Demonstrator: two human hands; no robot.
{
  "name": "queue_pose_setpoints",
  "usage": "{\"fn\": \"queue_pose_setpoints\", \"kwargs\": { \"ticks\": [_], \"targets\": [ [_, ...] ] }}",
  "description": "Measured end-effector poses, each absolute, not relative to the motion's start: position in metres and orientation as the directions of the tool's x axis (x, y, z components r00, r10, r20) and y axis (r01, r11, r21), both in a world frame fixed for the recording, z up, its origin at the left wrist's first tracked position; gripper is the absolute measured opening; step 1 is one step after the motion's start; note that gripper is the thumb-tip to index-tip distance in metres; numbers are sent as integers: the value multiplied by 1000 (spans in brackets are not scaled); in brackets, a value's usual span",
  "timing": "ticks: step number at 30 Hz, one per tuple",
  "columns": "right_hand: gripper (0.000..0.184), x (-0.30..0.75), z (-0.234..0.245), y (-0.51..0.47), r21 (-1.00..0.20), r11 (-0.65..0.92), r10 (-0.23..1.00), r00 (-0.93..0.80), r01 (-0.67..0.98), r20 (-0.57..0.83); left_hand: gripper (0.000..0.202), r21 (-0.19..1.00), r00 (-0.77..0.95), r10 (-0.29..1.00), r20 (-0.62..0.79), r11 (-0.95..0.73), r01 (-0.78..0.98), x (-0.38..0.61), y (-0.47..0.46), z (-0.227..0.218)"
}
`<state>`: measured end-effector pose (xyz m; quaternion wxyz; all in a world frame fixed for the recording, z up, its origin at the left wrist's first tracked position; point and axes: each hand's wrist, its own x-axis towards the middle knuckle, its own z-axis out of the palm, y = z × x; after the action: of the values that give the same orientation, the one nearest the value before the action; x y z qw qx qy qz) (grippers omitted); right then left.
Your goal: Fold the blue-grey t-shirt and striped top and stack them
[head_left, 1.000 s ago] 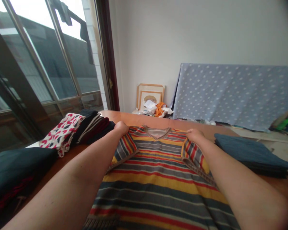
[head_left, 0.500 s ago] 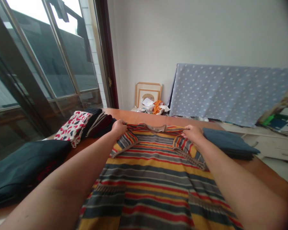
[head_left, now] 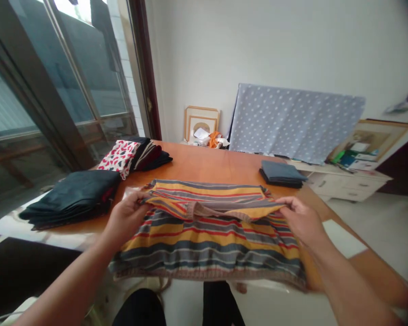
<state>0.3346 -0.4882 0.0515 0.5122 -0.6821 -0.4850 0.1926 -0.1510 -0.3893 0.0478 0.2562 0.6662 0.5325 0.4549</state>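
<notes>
The fingers of the left hand (head_left: 125,218) and right hand (head_left: 302,221) grip the folded striped shirt (head_left: 207,240) along its raised fold, over the near edge of the counter (head_left: 197,165).

No legible text or labels

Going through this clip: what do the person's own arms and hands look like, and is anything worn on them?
The left hand and right hand are bare, with no gloves, and no watch, ring or bracelet shows. The left forearm and right forearm are bare too, with no sleeve in view.
</notes>
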Motion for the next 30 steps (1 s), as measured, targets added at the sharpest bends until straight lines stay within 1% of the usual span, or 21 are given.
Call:
{"fn": "queue_pose_setpoints", "kwargs": {
  "ticks": [2, 3, 5, 7, 9, 10, 12, 14, 15, 17, 19, 20, 23, 25, 27, 30],
  "targets": [
    [23, 336, 36, -517, -837, -96, 893, 419, 539, 167, 23, 754, 134, 931, 340, -355, 553, -163, -414, 33],
    [24, 337, 28, -527, -801, -126, 910, 391, 585, 142, 22, 695, 192, 921, 339, -383, 608, -168, -422, 28],
    [26, 341, 17, -540, -712, -136, 936, 325, 689, 135, 24, 544, 270, 905, 330, -415, 729, -174, -434, 23],
    [30, 343, 13, -547, -594, -106, 949, 260, 798, 180, 29, 387, 325, 891, 317, -435, 813, -175, -442, 26],
    [38, 339, 17, -551, -450, -74, 949, 201, 890, 241, 35, 255, 345, 881, 323, -432, 865, -171, -448, 34],
    [44, 335, 20, -554, -370, -59, 944, 173, 927, 282, 37, 207, 343, 877, 337, -424, 882, -168, -452, 39],
    [55, 323, 27, -558, -224, -18, 921, 103, 974, 376, 40, 149, 350, 862, 367, -426, 892, -158, -461, 46],
    [61, 307, 32, -562, -134, 57, 897, 8, 989, 443, 41, 131, 403, 831, 383, -480, 867, -145, -469, 48],
    [58, 299, 33, -563, -114, 109, 891, -46, 987, 453, 40, 133, 441, 812, 383, -521, 843, -138, -473, 48],
    [43, 287, 33, -562, -112, 212, 886, -142, 971, 441, 35, 157, 514, 770, 378, -601, 784, -125, -479, 46],
    [27, 280, 34, -560, -145, 270, 880, -183, 952, 439, 28, 207, 549, 737, 395, -654, 728, -116, -480, 44],
    [22, 279, 35, -559, -171, 284, 874, -181, 944, 451, 27, 239, 552, 723, 415, -672, 701, -114, -480, 44],
    [21, 283, 42, -559, -254, 306, 850, -144, 917, 506, 27, 340, 535, 692, 485, -712, 614, -116, -478, 47],
    [23, 288, 44, -564, -291, 323, 842, -134, 901, 522, 27, 391, 540, 680, 496, -730, 561, -122, -482, 52],
    [24, 292, 43, -573, -310, 334, 855, -148, 890, 497, 27, 414, 575, 671, 467, -741, 528, -128, -490, 58],
    [25, 295, 34, -587, -311, 325, 894, -183, 893, 409, 26, 425, 674, 646, 358, -756, 499, -133, -505, 64]
  ]
}}
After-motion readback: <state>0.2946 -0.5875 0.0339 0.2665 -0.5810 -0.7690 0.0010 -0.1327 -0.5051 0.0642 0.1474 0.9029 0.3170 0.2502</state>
